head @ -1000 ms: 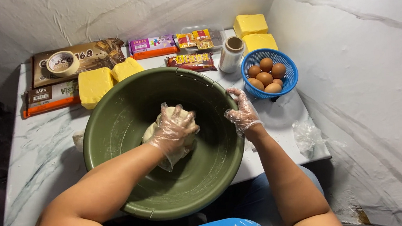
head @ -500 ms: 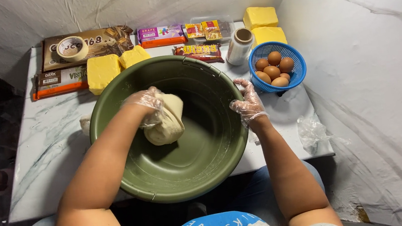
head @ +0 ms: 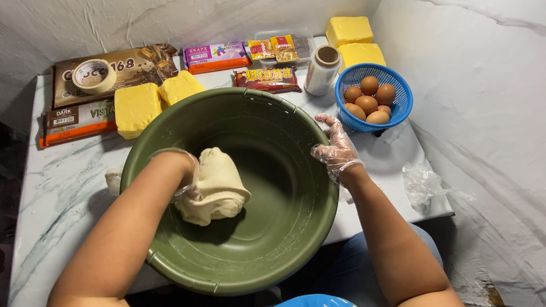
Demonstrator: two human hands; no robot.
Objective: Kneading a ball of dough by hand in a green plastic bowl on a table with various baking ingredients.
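A big olive-green bowl (head: 282, 253) sits on the white marble table (head: 58, 214) in front of me. Inside it lies a pale lump of dough (head: 215, 187). My left hand (head: 183, 175), in a clear plastic glove, is curled around the dough's left side, mostly hidden behind it. My right hand (head: 335, 149), also gloved, grips the bowl's right rim with its fingers spread over the edge.
Behind the bowl lie yellow butter blocks (head: 138, 109), dark chocolate packs (head: 76, 121), a tape roll (head: 93, 74), snack packets (head: 266, 78) and a film roll (head: 322, 68). A blue basket of brown eggs (head: 372, 101) stands at the right. A crumpled plastic bag (head: 423, 183) lies near the table's right edge.
My left hand moved from pressing on top of the dough to gripping its left side, and the dough is now lifted and folded. My right hand stays on the rim.
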